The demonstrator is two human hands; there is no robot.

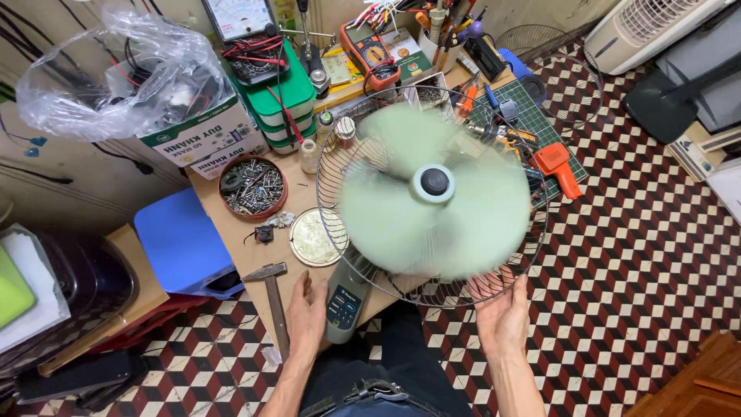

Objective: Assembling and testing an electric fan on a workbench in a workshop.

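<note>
At the back left of the tabletop (231,232) I see a white cardboard box (202,139) with green printed labelling on its front, tilted toward me. A crumpled clear plastic bag (100,73) bulges from its top. Just right of it stands a stack of green plastic cases (282,104). Behind them I see an analogue meter (235,17) with a pale dial face, and an orange multimeter (372,52) with a round selector.

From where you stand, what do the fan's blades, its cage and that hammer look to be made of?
Fan blades: probably plastic, pale green and matte, blurred from spinning. Cage: thin metal wire, silvery, with light glinting off it. Hammer: dark, dull metal head, seemingly steel; the brownish handle looks wooden, though that is less sure.
</note>
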